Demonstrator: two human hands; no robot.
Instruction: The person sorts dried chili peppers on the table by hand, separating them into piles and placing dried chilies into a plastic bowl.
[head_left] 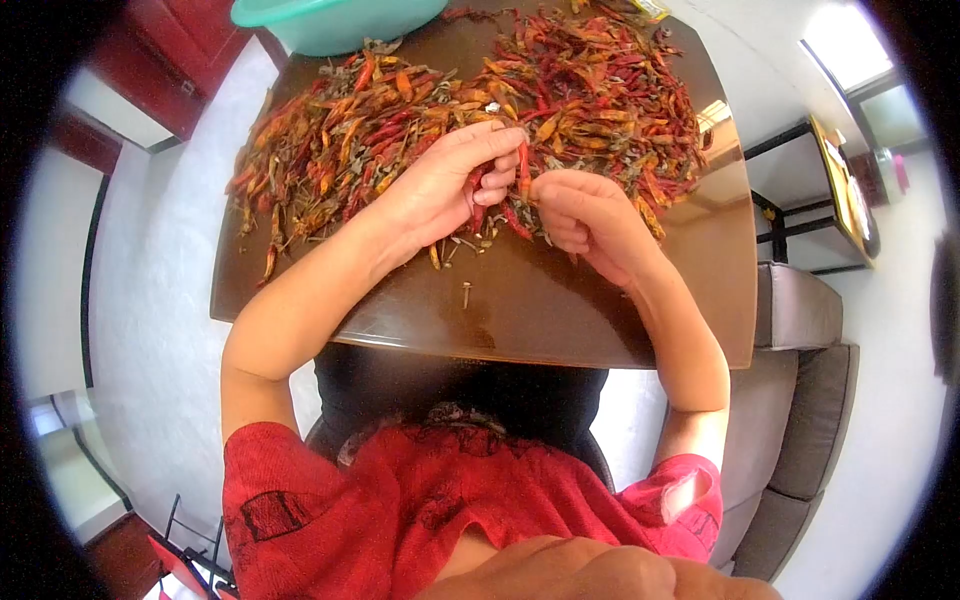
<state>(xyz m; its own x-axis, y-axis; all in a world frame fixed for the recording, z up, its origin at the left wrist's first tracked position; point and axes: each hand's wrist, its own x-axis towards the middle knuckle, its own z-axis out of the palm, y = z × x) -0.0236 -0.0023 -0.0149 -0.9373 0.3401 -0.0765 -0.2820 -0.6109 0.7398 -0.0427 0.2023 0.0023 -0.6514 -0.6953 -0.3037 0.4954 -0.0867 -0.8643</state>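
Note:
Over the near edge of a wide pile of dried red and orange chili peppers (350, 130), my left hand (465, 175) pinches the upper end of a red chili (524, 165). More red chili shows under its curled fingers. My right hand (585, 215) is closed at the lower end of the same chili, thumb and forefinger together. The chili is held roughly upright between both hands. Small pale bits and loose stems lie on the brown table (400, 310) just below my hands.
A teal basin (340, 30) stands at the table's far left. A small stem piece (466, 294) lies near the front edge. To the right are a grey sofa (800, 310) and a black-framed side table (845, 190). A red door (165, 60) is at the upper left.

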